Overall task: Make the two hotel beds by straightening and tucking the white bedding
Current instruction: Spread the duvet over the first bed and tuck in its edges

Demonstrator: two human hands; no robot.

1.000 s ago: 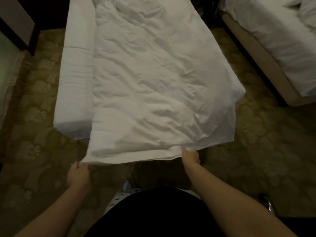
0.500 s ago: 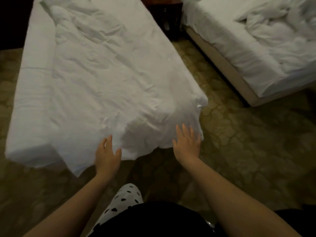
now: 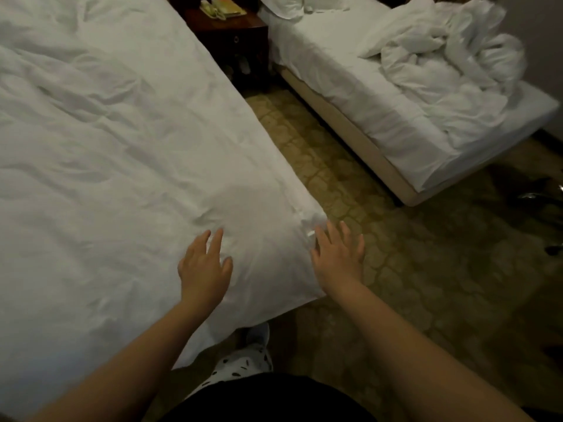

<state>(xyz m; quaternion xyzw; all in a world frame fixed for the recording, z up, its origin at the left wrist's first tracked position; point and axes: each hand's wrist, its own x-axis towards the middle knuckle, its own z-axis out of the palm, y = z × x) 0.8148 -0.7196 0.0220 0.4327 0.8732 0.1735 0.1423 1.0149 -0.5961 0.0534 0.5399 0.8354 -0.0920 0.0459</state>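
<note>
White duvet (image 3: 128, 141) is lying creased across the near bed (image 3: 36, 360), its foot corner overhanging the carpet (image 3: 411, 284). Left hand (image 3: 204, 269) is lying flat on it and right hand (image 3: 338, 260) is hovering beside the corner, with fingers spread and gripping nothing. Risk: flat pushing is likely bunching creases sideways, skewing the cover.

Dark wooden nightstand (image 3: 234, 38) bearing a pale telephone (image 3: 212, 11), above patterned carpet (image 3: 426, 269).
</note>
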